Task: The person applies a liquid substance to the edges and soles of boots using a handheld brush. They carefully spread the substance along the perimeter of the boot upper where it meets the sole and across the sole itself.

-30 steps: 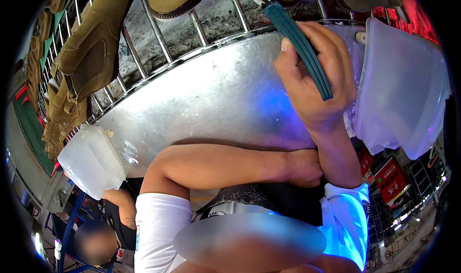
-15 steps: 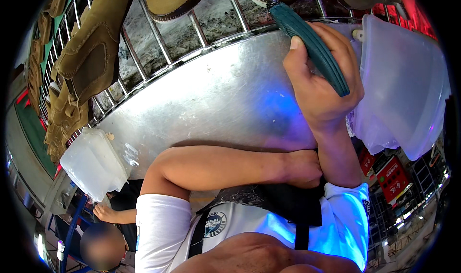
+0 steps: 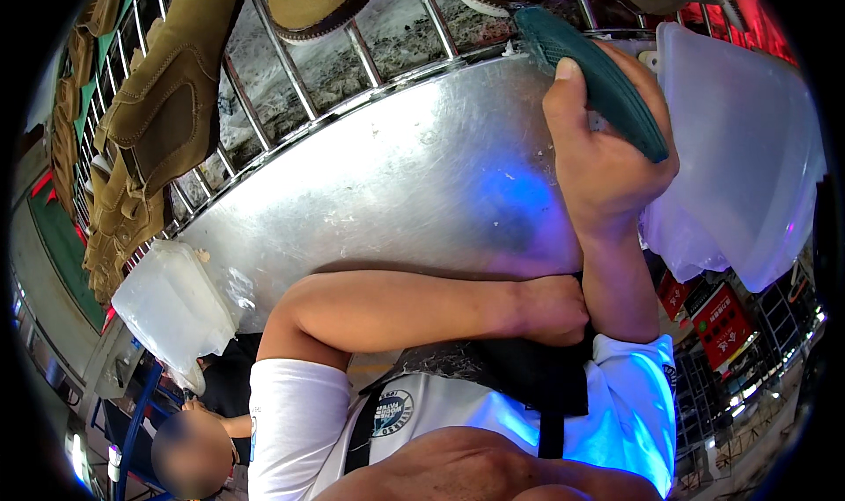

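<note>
Holding green piece (image 3: 600,77), right hand (image 3: 609,175) near translucent tub (image 3: 738,153), contents unclear

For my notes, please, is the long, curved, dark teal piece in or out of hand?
In: the right hand grips the piece between thumb and fingers.

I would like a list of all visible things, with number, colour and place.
Sole-shaped piece: one, dark teal, upper right
Footwear: at least four, brown, top and left
Rack: one, silvery, beneath footwear
Metal surface: one, silvery, centre
Plastic pieces: at least two, translucent, left and right
Panels: at least two, red, lower right
Frame: one, blue, lower left
Co-worker: one, dark clothing, lower left
Shirt: one, white, lower edge
Apron: one, black, lower middle
Left hand: one, bare, right of centre
Right hand: one, bare, upper right, holding the sole-shaped piece
</note>
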`<move>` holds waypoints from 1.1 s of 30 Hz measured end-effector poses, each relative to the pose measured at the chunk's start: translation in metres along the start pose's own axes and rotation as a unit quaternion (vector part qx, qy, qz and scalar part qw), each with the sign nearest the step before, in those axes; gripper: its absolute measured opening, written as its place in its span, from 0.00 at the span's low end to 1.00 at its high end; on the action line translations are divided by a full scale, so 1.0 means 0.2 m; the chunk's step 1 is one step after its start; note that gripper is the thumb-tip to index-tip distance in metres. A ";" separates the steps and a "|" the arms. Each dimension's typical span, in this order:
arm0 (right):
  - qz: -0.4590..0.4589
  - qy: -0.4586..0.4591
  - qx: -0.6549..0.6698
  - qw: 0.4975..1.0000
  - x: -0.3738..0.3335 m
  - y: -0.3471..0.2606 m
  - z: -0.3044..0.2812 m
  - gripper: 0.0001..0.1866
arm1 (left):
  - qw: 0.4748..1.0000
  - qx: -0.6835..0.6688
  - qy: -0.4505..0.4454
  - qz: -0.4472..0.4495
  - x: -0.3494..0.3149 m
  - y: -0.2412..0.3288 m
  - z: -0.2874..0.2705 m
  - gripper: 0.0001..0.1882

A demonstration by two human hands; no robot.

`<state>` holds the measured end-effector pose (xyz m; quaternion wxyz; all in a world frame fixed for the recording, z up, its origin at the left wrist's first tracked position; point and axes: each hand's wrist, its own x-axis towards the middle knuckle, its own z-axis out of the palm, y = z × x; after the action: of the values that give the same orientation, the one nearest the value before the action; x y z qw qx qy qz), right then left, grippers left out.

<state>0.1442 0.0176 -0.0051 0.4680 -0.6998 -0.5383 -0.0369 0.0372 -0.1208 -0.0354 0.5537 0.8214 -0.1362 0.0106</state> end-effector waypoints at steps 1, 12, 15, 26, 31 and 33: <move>0.008 0.001 -0.013 1.000 0.00 0.00 -0.01 0.13 | 1.000 0.002 0.001 0.000 0.00 0.00 0.00 0.11; 0.056 0.041 0.027 0.997 -0.04 -0.08 -0.16 0.13 | 0.998 0.061 -0.002 0.028 -0.02 0.02 -0.02 0.10; 0.086 0.003 0.137 0.987 -0.09 -0.16 -0.27 0.13 | 0.992 0.119 0.020 0.047 -0.01 0.00 0.02 0.09; 0.053 -0.120 0.397 0.909 -0.27 -0.32 -0.76 0.20 | 0.993 0.075 0.003 -0.090 -0.14 0.46 -0.35 0.12; 0.019 -0.079 0.373 0.924 -0.25 -0.26 -0.98 0.21 | 0.823 0.162 0.438 -0.325 -0.77 0.85 -0.98 0.14; 0.048 -0.036 0.394 0.917 -0.30 -0.24 -1.02 0.21 | 0.606 0.356 0.607 -0.373 -1.24 0.75 -1.24 0.27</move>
<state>0.1736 -0.1682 0.1038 0.6876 -0.4845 -0.4915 0.2256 -0.2049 0.1055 0.1549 0.1298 0.7386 0.5635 0.3465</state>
